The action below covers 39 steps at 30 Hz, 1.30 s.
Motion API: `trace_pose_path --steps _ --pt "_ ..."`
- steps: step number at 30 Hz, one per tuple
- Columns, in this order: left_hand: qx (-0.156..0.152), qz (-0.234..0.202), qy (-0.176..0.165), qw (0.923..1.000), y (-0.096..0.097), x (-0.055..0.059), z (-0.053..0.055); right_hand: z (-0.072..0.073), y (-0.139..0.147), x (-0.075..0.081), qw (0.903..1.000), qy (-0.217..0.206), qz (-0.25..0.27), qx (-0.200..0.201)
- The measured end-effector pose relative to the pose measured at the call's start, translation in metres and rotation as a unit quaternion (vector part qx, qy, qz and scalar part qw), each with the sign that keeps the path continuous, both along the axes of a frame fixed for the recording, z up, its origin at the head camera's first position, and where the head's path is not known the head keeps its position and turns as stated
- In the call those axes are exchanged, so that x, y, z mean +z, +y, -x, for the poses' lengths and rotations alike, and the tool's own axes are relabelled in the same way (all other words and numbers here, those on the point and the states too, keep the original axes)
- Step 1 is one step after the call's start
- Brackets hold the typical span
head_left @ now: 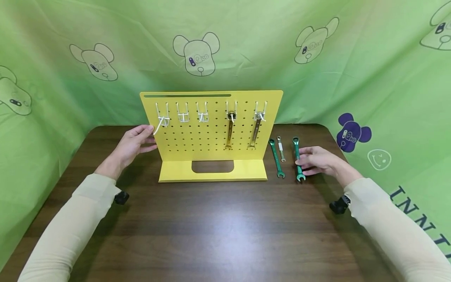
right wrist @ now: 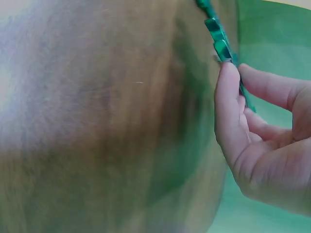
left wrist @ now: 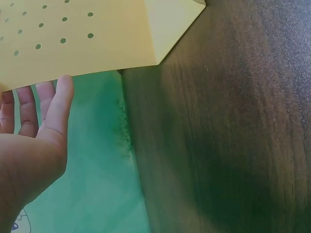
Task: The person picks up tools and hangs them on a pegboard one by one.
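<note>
I judge the green wrench [head_left: 296, 149] stiff, tough and moderately heavy for its size, its polished metal perhaps slippery, so I'd take it by the mid-shank, clear of both ends. My right hand [head_left: 315, 160] pinches that shank between thumb and fingers, right of the yellow pegboard [head_left: 211, 156]. Well apart, my left hand [head_left: 132, 143] lightly grips the board's left edge, thumb and fingers astride it.

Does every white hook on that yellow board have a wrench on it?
No, only the two rightmost hooks hold wrenches; the other three hooks are bare.
</note>
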<state>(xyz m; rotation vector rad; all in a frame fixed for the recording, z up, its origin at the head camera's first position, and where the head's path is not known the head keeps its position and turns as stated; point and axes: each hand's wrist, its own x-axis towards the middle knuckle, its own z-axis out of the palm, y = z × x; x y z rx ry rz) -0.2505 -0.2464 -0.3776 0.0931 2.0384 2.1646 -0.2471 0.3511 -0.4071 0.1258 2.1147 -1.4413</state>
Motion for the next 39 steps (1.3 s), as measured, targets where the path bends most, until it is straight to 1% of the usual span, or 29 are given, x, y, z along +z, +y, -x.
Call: trace_pose_path --steps 4,7,9,12,16,21,28,34,39 --pt "-0.004 -0.004 -0.001 1.0000 0.000 0.001 0.001 -0.007 -0.005 0.012 0.9992 0.005 0.034 0.021" --pt "-0.003 -0.007 0.000 1.0000 0.000 0.002 0.001 -0.012 -0.014 0.021 0.9975 0.012 0.053 0.045" --pt "-0.002 -0.008 0.001 1.0000 -0.001 0.002 0.001 -0.015 -0.022 0.026 0.9959 0.017 0.057 0.067" --pt "0.000 -0.003 0.001 1.0000 -0.001 0.003 0.000 -0.021 -0.035 0.032 0.9931 0.013 0.061 0.099" --pt "-0.002 -0.006 -0.005 1.0000 -0.001 0.002 0.000 -0.026 -0.053 0.039 0.9891 0.012 0.059 0.134" --pt "-0.005 -0.016 -0.007 0.9998 0.001 0.002 0.001 -0.029 -0.073 0.047 0.9866 0.027 0.055 0.151" --pt "-0.009 -0.022 -0.006 0.9997 0.002 0.002 0.000 -0.034 -0.104 0.052 0.9813 0.042 0.078 0.171" --pt "-0.006 -0.028 -0.005 0.9996 0.001 0.001 0.000 -0.032 -0.128 0.060 0.9757 0.056 0.087 0.193" --pt "-0.005 -0.031 -0.009 0.9995 0.001 0.000 -0.001 -0.031 -0.149 0.063 0.9718 0.064 0.099 0.205"
